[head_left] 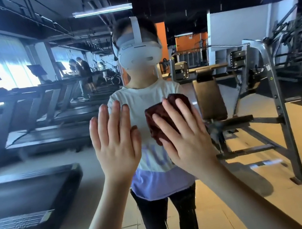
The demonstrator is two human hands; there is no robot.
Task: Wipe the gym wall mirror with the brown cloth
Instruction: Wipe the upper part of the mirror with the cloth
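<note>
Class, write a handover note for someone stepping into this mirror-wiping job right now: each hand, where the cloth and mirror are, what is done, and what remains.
Left hand: open, fingers spread, raised flat at the mirror, holding nothing.
Right hand: straight fingers press the brown cloth against the glass, directly ahead.
Done: the cloth is bunched and on the mirror. How much has been wiped cannot be told.
Left: wipe across the rest of the glass, probably in overlapping passes.
</note>
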